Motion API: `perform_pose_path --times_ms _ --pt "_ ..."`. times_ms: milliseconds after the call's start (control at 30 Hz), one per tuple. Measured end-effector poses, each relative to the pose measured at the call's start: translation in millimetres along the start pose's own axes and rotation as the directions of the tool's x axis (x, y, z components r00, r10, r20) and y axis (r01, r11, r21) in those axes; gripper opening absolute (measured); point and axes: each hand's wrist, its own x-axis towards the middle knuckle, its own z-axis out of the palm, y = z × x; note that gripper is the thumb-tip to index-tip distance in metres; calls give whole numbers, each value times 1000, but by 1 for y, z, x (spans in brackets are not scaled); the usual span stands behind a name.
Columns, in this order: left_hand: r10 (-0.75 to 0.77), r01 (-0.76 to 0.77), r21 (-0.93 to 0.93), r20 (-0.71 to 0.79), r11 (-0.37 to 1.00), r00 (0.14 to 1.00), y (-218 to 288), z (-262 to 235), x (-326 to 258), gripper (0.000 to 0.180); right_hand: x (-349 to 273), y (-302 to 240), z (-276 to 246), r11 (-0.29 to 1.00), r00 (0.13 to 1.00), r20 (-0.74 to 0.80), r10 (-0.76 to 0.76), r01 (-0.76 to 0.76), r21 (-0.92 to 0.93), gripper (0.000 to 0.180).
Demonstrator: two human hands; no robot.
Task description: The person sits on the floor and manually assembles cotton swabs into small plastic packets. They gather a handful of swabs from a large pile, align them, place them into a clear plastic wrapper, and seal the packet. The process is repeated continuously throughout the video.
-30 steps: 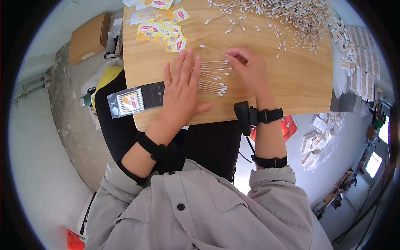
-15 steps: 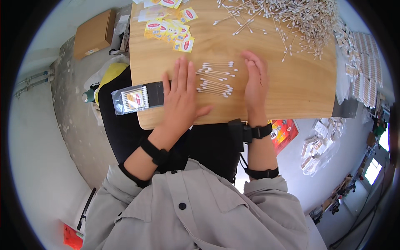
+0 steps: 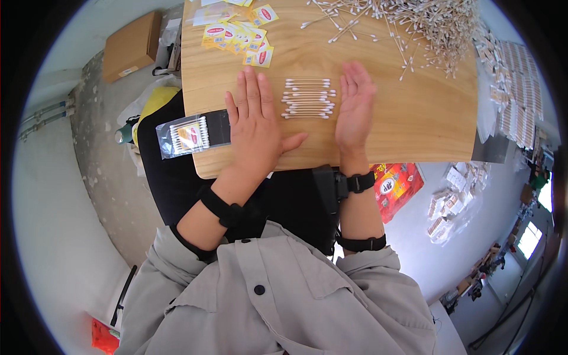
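The left grip [image 3: 255, 133] covers the right end of the black strip [image 3: 219, 128]. The upper edge cuts off the desk [image 3: 414, 124], swab pile [image 3: 438, 29] and yellow cards [image 3: 239, 38]. The right grip [image 3: 355, 112] is slightly blurred at the fingertips. Clutter [image 3: 475, 273] at far right is too small to identify.

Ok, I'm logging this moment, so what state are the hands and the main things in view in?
Left hand: open, fingers straight
Right hand: open, slightly blurred
Middle cotton swabs: lined up, roughly parallel
Swab pile: loose, heaped
Yellow cards: scattered, overlapping
Clear bag: holding swabs and a card
Cardboard box: looks closed
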Motion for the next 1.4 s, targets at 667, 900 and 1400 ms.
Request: perform_pose_path --times_ms 667,900,1400 --pt "118 -124 27 159 992 980 21 9 7 121 -13 -8 9 994 995 -53 86 -89 -59 42" --pt "118 -115 -31 136 993 984 21 9 7 120 -16 -9 0 678 966 223 -129 250 -692 45" --pt "156 -161 70 75 984 985 -11 -4 -24 108 -56 14 55 949 996 85 -3 30 -313 39"
